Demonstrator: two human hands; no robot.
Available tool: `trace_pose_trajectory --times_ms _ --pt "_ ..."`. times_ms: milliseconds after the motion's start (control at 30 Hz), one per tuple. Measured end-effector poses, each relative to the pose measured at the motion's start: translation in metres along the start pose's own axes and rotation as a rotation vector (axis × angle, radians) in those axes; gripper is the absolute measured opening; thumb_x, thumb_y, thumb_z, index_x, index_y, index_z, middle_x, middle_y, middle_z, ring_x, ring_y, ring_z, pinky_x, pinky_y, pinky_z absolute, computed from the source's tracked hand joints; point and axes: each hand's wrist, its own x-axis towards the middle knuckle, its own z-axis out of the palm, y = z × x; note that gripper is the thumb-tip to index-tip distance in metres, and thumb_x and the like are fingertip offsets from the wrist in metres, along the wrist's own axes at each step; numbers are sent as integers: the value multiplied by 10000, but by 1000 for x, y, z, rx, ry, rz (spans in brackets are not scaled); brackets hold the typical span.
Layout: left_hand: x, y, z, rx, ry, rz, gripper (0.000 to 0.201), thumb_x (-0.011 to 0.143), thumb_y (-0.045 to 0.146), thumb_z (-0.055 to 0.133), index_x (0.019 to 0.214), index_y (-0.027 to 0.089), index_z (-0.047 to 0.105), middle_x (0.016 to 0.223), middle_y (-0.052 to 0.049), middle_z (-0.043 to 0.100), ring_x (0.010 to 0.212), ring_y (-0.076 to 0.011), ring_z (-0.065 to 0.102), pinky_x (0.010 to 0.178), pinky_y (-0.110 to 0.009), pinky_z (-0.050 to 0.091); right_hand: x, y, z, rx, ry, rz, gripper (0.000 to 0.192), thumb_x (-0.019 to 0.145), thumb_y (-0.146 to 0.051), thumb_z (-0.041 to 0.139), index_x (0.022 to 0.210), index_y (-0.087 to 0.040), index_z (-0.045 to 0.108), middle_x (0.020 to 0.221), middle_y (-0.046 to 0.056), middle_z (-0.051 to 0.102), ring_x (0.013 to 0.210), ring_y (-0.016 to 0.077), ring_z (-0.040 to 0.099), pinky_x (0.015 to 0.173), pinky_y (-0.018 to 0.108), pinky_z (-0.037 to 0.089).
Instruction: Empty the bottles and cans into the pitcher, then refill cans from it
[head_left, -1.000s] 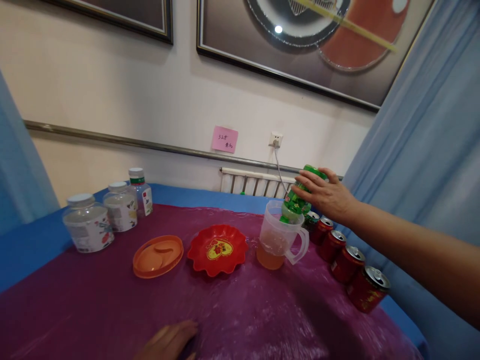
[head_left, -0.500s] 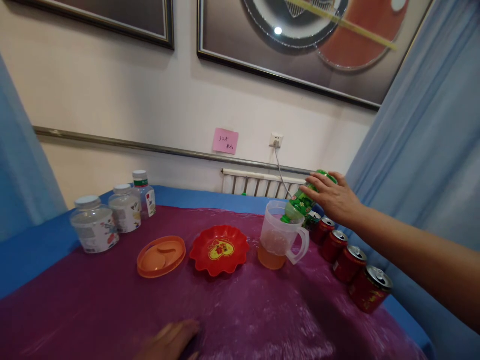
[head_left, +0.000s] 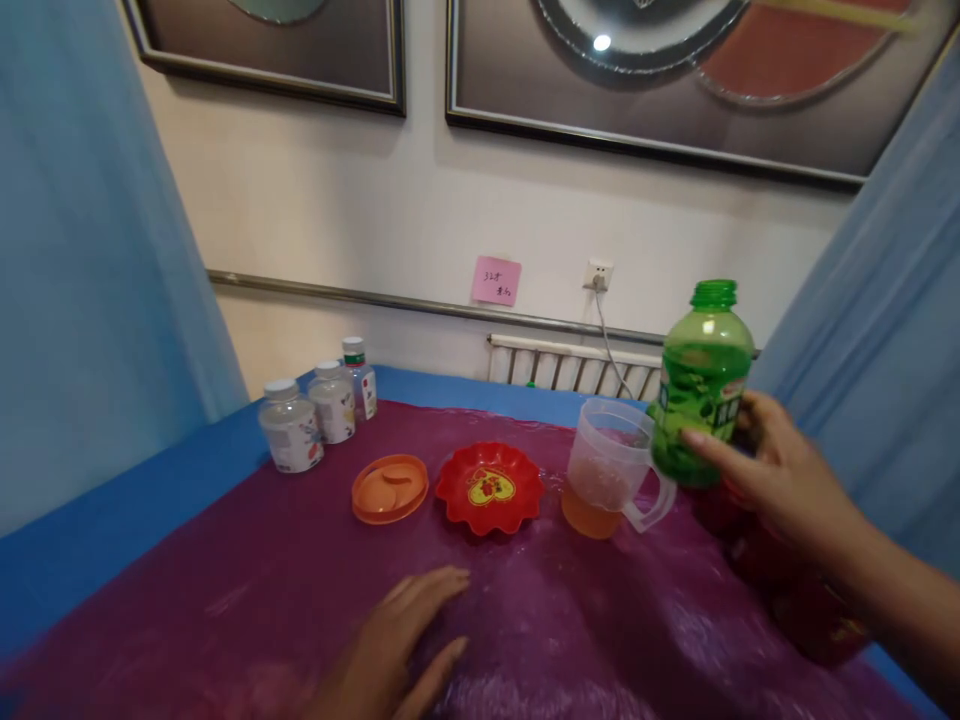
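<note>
In my right hand (head_left: 780,460) is a green plastic drink bottle (head_left: 703,385), held upright without a cap, its mouth upward. My fingers and thumb wrap round its lower half. Just left of it stands a clear plastic measuring jug (head_left: 611,440) with an orange-brown liquid (head_left: 589,512) in its bottom. My left hand (head_left: 405,640) is low in the view over the purple cover, thumb apart from the fingers, holding nothing. Ahead of it lie a red scalloped plate (head_left: 455,488) and an orange round lid (head_left: 389,491).
Several red drink cans (head_left: 817,610) line the right side, partly hidden by my right arm. Three clear bottles with white caps (head_left: 292,430) stand at the back left. Purple plastic (head_left: 247,620) covers the blue table (head_left: 187,470). Blue curtains (head_left: 97,220) hang at both sides.
The green bottle was tipped mouth-down into the jug; now it is upright to the jug's right, nearer to me. My left hand has come further into view. The camera has turned left.
</note>
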Motion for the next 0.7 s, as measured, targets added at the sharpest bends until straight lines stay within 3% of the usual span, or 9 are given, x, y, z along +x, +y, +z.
trace_pose_trajectory --times_ms 67,200,267,367,500,600,700 --pt "11 18 -9 -184 -39 -117 495 976 466 640 1447 344 555 1395 -63 701 1195 -210 723 969 -338 623 -42 -13 29 383 -257 28 552 868 -527 718 1355 -357 520 1256 70 723 1082 329 728 873 496 626" --pt "27 44 -16 -692 -92 -264 848 874 687 675 1562 263 418 1509 -136 596 1337 -285 624 1065 -445 564 -116 -38 100 805 -657 -57 612 814 -546 781 1361 -393 554 1258 52 715 1166 319 691 938 499 606" --pt "29 50 -15 -849 -91 -311 888 820 692 731 1524 218 474 1477 -160 619 1333 -330 620 1088 -480 541 -139 -50 131 933 -774 26 600 841 -539 771 1373 -351 564 1333 66 680 1258 311 640 1052 492 533" --pt "26 45 -19 -882 -63 -396 731 786 579 804 1377 194 611 1330 -154 719 1217 -338 692 1044 -460 566 -159 -57 161 1035 -840 125 639 872 -556 745 1426 -319 532 1416 86 633 1350 300 574 1144 480 442" --pt "30 1 -52 -636 195 -598 675 693 510 848 1244 175 647 1177 -131 778 1070 -329 746 950 -447 604 -176 -36 176 887 -811 264 810 797 -619 786 1486 -304 500 1484 124 582 1401 327 524 1173 509 402" --pt "43 -60 -94 -309 463 -722 650 598 518 848 1109 160 661 1115 -128 785 995 -336 751 894 -449 611 -188 -4 175 736 -786 381 662 834 -637 731 1369 -265 612 1282 148 704 1241 326 649 1105 508 466" --pt "52 -124 -129 -53 557 -807 532 609 482 809 1017 166 679 1037 -125 795 928 -333 755 803 -413 614 -200 26 169 687 -752 441 576 844 -626 722 1284 -257 672 1202 144 741 1133 308 705 1033 464 528"
